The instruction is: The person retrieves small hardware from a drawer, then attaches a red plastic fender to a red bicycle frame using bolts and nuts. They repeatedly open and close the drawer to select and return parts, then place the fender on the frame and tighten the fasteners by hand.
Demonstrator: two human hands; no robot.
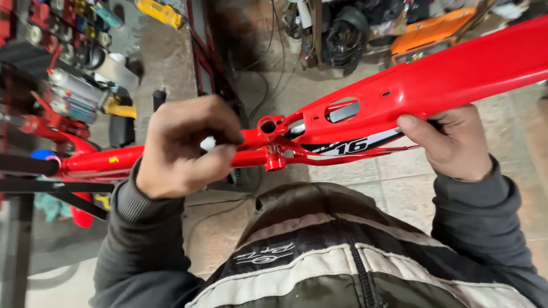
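Observation:
A glossy red bicycle frame (434, 80) stretches across the view from upper right to the left, with an oval cut-out and a round tube opening (268, 125) near its middle. My right hand (454, 142) grips the frame's wide section from below, thumb pressed on its lower edge. My left hand (185, 148) is closed around the thinner red tube left of the tube opening, with a small white piece pinched at its fingertips. My dark sleeves and a jacket with pale stripes fill the bottom.
A black stand arm (28, 165) holds the frame's left end. Tools, spray cans and a yellow item (162, 11) crowd a bench at upper left. An orange case (434, 31) and cables lie on the concrete floor behind.

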